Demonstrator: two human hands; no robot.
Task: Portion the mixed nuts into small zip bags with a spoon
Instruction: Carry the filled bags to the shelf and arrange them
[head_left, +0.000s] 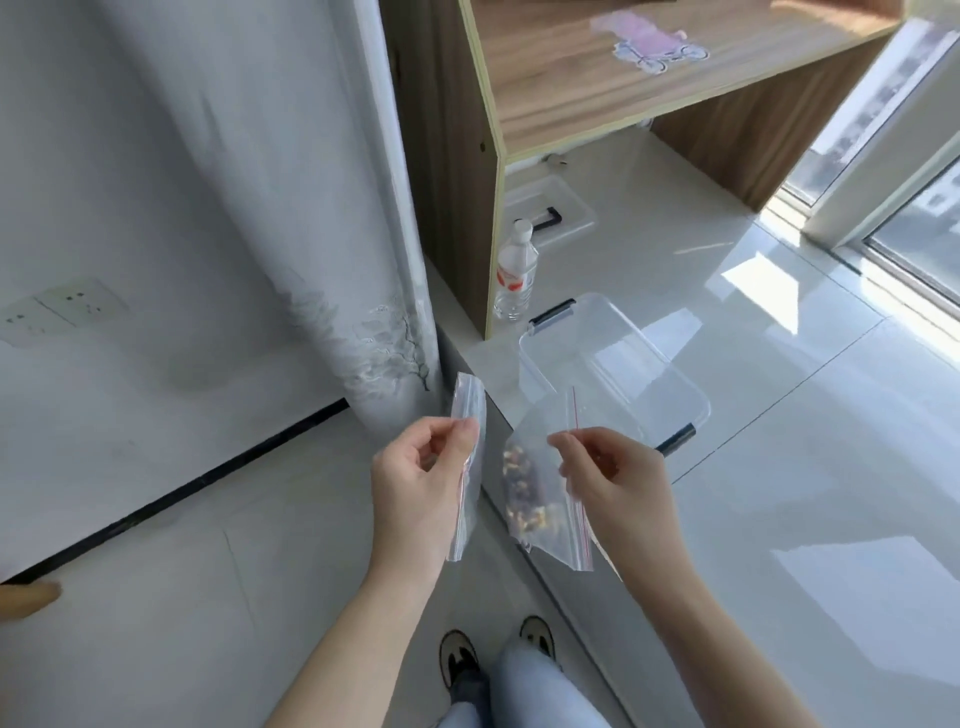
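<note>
Bright daylight from window (914, 228), glare patches on glossy floor (779, 322), wide-angle bending at edges, slightly soft

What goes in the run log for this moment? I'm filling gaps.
left hand: pinches empty zip bags | right hand: pinches zip bag with nuts | clear bin: behind

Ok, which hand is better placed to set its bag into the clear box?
Probably the right hand: it pinches the bag holding nuts by its red-striped zip edge, just in front of the open clear box. The left hand pinches an empty bag, farther from the box.
</note>
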